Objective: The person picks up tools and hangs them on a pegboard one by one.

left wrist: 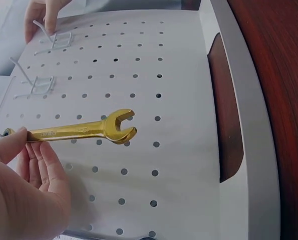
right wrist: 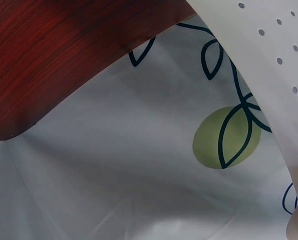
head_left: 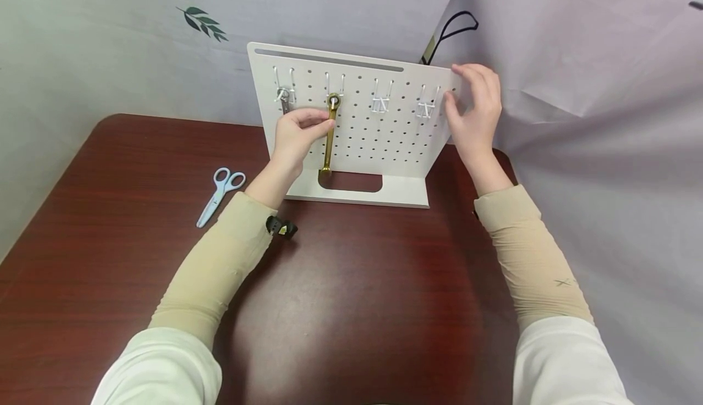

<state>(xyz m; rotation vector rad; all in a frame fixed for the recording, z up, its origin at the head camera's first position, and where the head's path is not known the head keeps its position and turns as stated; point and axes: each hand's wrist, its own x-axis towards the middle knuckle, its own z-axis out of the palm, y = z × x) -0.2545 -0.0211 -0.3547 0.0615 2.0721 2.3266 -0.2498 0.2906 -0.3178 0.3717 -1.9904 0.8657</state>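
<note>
The wrench (head_left: 329,139) is shiny gold, with lettering along its shank. It hangs nearly upright, ring end up on the second hook (head_left: 343,82) from the left, forked end down, in front of the pegboard (head_left: 401,139). That board, white and dotted with holes, stands on the counter (head_left: 351,283).

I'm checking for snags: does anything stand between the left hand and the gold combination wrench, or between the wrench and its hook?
Nothing visible does: the left hand pinches the gold combination wrench, whose ring end sits on the second white hook from the left.
</note>
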